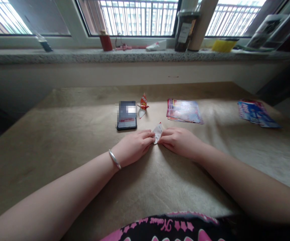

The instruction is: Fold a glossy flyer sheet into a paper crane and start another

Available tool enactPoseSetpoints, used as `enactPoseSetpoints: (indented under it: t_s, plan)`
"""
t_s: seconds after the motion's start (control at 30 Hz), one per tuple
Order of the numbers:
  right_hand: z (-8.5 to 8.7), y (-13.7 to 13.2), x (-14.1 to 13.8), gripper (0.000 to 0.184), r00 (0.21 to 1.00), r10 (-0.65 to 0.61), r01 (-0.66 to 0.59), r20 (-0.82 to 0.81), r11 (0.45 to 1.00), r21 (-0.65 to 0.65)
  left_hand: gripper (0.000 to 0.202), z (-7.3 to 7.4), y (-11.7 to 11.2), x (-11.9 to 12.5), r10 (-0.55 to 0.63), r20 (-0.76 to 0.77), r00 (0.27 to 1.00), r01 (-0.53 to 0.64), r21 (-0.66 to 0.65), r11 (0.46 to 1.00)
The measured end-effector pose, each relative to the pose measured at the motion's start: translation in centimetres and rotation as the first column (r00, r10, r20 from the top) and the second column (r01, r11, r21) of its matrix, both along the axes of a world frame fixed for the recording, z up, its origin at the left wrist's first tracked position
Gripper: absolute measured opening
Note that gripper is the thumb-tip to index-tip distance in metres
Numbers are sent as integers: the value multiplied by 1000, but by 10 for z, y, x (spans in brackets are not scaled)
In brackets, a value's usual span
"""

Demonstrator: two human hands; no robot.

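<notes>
A small folded piece of white paper (pixel 157 131) with a red tip lies on the table between my hands. From the left, the fingers of my left hand (pixel 134 146) close on its edge; a silver bangle circles that wrist. My right hand (pixel 181 141) pinches the opposite edge, its fingertips close to the left ones. Just beyond the paper stands a small folded red-and-orange paper figure (pixel 144 103) with a white part at its front. To the figure's left lies a dark phone (pixel 127 124), its screen partly blurred out.
A stack of printed square sheets (pixel 185 111) lies to the right, beyond my right hand. Several blue printed packets (pixel 257 114) rest farther right on the table (pixel 59 140). On the stone windowsill (pixel 79 57) stand a red container (pixel 106 42), a dark jar (pixel 183 33) and a yellow object (pixel 224 45).
</notes>
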State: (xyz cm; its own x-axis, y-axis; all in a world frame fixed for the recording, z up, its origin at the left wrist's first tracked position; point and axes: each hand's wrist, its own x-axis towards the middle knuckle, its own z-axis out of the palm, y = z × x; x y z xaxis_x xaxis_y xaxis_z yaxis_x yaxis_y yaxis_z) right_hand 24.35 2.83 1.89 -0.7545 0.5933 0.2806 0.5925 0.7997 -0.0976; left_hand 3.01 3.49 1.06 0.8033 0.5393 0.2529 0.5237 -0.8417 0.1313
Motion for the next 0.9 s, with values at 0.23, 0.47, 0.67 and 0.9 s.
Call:
enactPoseSetpoints:
  t_s: [0.23,0.47,0.67,0.9]
  plan:
    - [1,5,6,23,998,49,-50,35,998,35,37,6,4,-11,-159,-83,984,159,-9,987]
    - [-6,13,9,26,1000,27,-28,4,999,46,38,8,-6,-5,-83,-105,991,84,9,996]
    - [0,13,7,27,997,-73,72,-5,992,-104,37,5,-11,-5,-14,-131,991,18,29,999]
    - [1,14,14,26,997,-79,80,13,988,-135,39,0,-6,-10,4,-168,986,-8,-22,1000]
